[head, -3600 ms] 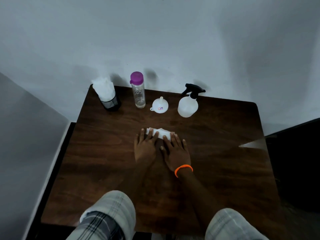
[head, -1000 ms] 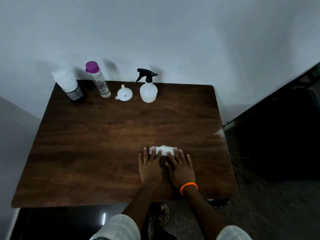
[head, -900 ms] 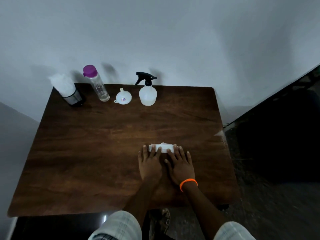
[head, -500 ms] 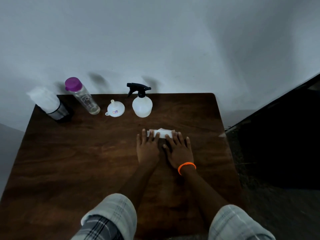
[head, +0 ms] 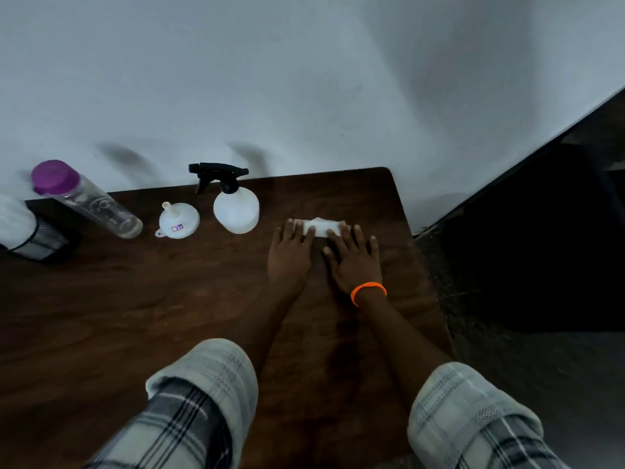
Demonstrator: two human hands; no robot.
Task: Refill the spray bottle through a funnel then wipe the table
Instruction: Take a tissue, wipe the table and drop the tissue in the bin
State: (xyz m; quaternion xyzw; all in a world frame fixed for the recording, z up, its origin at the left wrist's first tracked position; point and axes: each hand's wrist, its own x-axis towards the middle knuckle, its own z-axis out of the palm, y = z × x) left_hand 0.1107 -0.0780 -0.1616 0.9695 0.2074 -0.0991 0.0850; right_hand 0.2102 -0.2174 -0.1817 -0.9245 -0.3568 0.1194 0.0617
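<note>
Refill apparently done: your flat left hand (head: 290,257) and right hand (head: 355,262) press the tissue (head: 321,227) wiping the table (head: 169,299) far right

A dark brown wood-grain pattern was shown on the table (head: 142,306). The folded tissue (head: 321,227) was white. The spray bottle (head: 236,211) was rendered translucent white with a black trigger head, and the funnel (head: 178,221) white with a small red-and-blue label. The water bottle (head: 98,208) was clear, capped in purple. An orange band (head: 368,290) was seen at one wrist. The rolled sleeves (head: 206,384) were patterned in a grey, white and black plaid. The wall (head: 304,79) was pale grey.
</note>
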